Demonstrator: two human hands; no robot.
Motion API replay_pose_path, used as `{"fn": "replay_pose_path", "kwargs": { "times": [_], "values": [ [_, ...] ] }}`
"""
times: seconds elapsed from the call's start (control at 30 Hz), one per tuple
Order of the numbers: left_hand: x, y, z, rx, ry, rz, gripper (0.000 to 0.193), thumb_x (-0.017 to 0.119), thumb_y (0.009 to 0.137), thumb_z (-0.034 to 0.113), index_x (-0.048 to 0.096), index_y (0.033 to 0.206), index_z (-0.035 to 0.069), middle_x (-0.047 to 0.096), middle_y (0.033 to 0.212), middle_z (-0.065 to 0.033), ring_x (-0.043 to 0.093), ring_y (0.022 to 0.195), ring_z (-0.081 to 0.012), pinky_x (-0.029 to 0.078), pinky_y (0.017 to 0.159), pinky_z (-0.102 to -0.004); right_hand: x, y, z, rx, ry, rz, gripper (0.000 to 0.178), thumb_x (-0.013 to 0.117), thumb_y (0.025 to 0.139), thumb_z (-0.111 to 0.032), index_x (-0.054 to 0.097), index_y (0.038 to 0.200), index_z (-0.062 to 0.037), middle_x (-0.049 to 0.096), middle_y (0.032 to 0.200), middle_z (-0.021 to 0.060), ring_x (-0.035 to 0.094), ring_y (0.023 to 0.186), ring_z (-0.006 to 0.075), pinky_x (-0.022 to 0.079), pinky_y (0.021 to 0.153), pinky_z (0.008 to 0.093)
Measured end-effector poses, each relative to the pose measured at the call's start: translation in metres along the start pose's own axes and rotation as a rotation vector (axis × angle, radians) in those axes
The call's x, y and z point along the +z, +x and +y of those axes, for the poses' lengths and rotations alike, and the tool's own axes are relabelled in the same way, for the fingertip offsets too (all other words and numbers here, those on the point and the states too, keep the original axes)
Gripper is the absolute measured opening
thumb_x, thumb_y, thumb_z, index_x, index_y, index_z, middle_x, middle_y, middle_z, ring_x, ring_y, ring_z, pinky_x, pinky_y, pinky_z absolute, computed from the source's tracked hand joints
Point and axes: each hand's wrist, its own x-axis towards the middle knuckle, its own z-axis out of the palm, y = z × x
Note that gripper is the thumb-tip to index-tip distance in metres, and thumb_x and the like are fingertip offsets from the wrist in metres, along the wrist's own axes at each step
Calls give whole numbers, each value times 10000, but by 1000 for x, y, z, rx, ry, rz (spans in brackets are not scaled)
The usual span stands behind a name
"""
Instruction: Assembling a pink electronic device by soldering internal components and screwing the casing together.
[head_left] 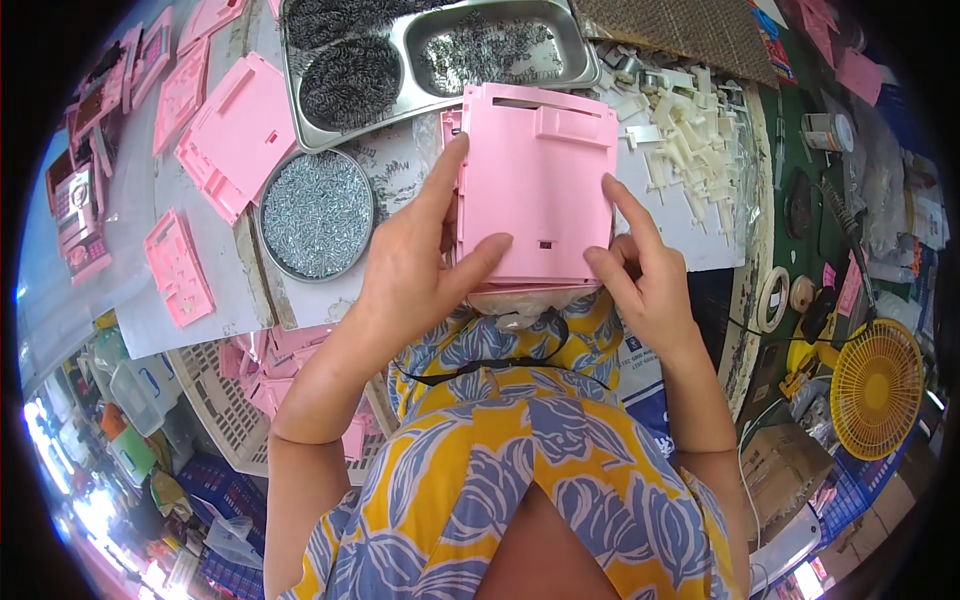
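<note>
Both hands hold a pink square plastic casing point(535, 185) over the near edge of the worktable, its flat back toward me. My left hand point(420, 260) grips the casing's left edge, thumb laid across its lower face and index finger up along the side. My right hand point(640, 275) holds the lower right corner, index finger pointing up along the right edge. A round metal dish of small silver screws point(316, 213) sits just left of my left hand.
A steel compartment tray point(395, 75) of dark springs and small metal parts lies behind the casing. More pink casings point(240, 130) lie at left, a heap of cream plastic parts point(690, 130) at right. A white crate of pink parts point(262, 375) and a yellow fan point(876, 385) stand lower down.
</note>
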Motion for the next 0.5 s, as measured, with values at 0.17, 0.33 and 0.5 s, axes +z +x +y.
{"fn": "replay_pose_path", "kwargs": {
  "times": [0.17, 0.33, 0.5],
  "values": [
    [-3, -14, 17, -96, -13, 21, 825, 770, 868, 142, 327, 1534, -57, 676, 802, -118, 653, 648, -226, 519, 602, -320, -6, 4, 7, -94, -64, -90, 703, 704, 936, -194, 405, 1568, -121, 531, 611, 74, 553, 524, 204, 454, 566, 328],
    [9, -46, 14, -193, 214, 81, 733, 774, 884, 156, 424, 1503, -20, 597, 635, -72, 597, 520, -220, 487, 517, -325, -12, 14, -4, -162, -383, -177, 697, 689, 941, -279, 412, 1566, -143, 583, 584, 102, 599, 523, 306, 468, 548, 405],
    [12, -50, 0, -224, 144, 84, 693, 780, 886, 192, 479, 1481, 5, 572, 593, -68, 579, 478, -233, 460, 477, -347, -13, 21, -21, -205, -625, -219, 674, 689, 933, -320, 449, 1539, -150, 591, 570, 107, 605, 510, 316, 476, 544, 419]
  ]
}}
